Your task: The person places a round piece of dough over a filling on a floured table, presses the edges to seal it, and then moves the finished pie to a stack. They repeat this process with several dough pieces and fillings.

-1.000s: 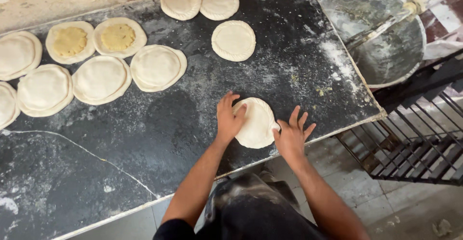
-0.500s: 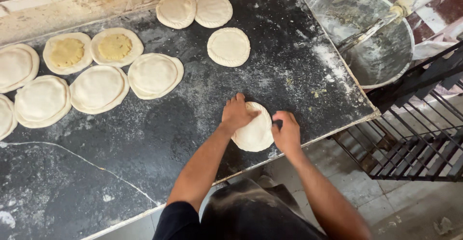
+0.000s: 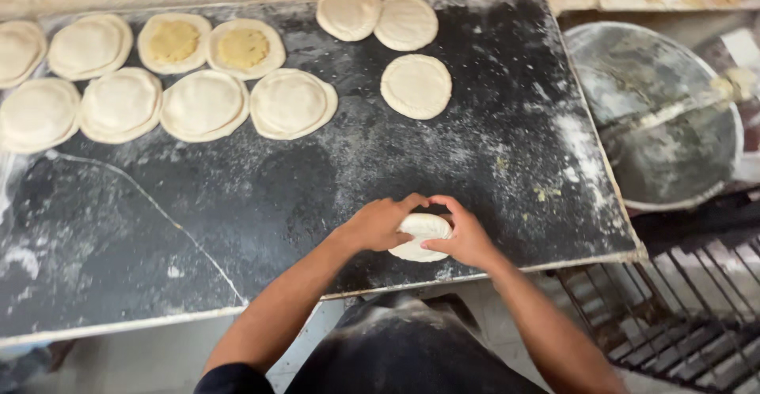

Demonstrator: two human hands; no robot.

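Pale dough is what the single head view shows: a small round dough piece (image 3: pixel 422 236) is cupped between the left hand (image 3: pixel 381 224) and the right hand (image 3: pixel 461 239), both curled over it with fingertips meeting on top. Both hands are closed around the piece, which rests on the dark floured slab (image 3: pixel 237 204) near its front edge, just before the person's body.

The step in hand is judged to be the gathering or sealing of the dough edges, since the piece is bunched into a mound rather than spread flat.

Well beyond the hands, one finished flat disc (image 3: pixel 416 86) is seen alone, and two more discs (image 3: pixel 378 18) lie touching at the far edge. Far off to the left of the left hand, a double row of rounds (image 3: pixel 162 101) is laid out, overlapping; two of them, the open rounds (image 3: pixel 210 45), are seen with yellowish filling exposed. To the right of the right hand, past the slab's edge, a floured metal pan (image 3: pixel 653 117) stands, with a dark metal rack (image 3: pixel 681 299) below it.

The next move is judged to call for even pressure from both palms, so that the mound is flattened without the seam being split, on a bare floured patch of the slab.
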